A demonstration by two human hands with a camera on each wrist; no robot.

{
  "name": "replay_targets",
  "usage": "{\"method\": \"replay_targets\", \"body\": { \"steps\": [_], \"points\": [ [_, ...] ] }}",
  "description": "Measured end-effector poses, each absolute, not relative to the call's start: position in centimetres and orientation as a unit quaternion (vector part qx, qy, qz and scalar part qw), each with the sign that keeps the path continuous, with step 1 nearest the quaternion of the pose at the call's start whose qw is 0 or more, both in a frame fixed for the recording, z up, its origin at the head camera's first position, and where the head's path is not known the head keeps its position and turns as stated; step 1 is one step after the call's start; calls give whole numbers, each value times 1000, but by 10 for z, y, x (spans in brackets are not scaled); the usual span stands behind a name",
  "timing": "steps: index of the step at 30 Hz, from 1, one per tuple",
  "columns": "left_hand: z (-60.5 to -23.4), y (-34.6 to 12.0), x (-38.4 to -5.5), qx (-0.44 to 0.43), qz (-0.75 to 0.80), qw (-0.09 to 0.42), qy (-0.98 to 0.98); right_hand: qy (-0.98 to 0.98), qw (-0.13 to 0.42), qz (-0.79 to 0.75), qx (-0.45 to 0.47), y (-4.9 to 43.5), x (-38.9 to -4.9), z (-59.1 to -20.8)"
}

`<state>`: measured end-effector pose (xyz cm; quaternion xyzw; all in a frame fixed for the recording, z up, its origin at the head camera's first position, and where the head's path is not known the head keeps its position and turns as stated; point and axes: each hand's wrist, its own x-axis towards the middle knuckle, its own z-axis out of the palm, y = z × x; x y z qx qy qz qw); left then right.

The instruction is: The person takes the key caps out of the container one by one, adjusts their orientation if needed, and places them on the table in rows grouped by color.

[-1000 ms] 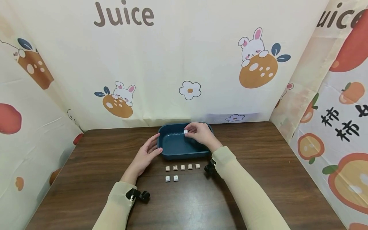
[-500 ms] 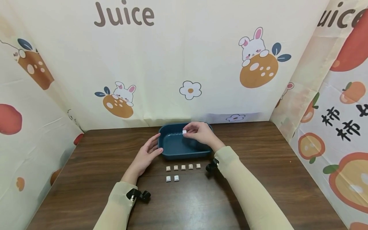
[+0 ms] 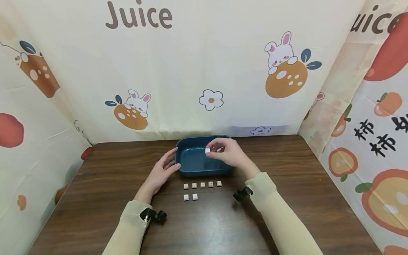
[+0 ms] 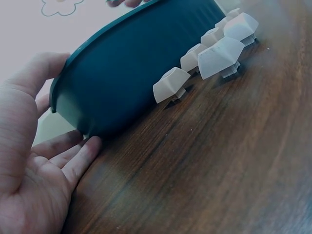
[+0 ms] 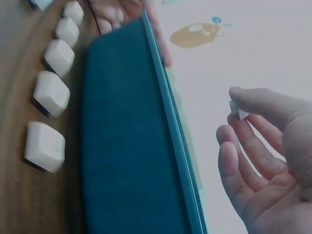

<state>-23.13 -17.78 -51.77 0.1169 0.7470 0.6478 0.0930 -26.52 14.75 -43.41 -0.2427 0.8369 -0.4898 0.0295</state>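
Observation:
My right hand pinches a small white keycap between thumb and forefinger, over the dark blue tray. In the right wrist view the pinched keycap shows at the fingertips, higher than the tray rim, with the other fingers loosely bent. Another small pale piece shows under the right hand, partly hidden by it. At the tray's left end, my left hand rests against it with fingers extended; in the left wrist view the thumb touches the rim and the other fingertips lie low by the base.
In front of the tray, several beige keycaps form a row along its near wall. Two white keycaps sit nearer to me, at the left. Behind the tray a printed cloth hangs at the back edge of the brown wooden table.
My right hand, still pinching the keycap, first shifts slightly left, then comes back right and a little nearer to me. The left hand and the rows of keycaps stay put.

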Motion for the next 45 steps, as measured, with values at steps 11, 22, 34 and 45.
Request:
{"method": "replay_targets", "body": {
  "steps": [11,22,34,45],
  "points": [
    [-519,-177,-233,118,647,86,748,826,-15,-512,-236,146,-208,-441],
    [-520,-177,-232,115,647,88,749,830,-43,-494,-254,143,-177,-450],
    [-521,-177,-231,115,648,89,748,828,5,-481,-287,136,-157,-471],
    [-519,-178,-232,117,646,89,749,845,23,-454,-281,128,-156,-483]
  ]
}}
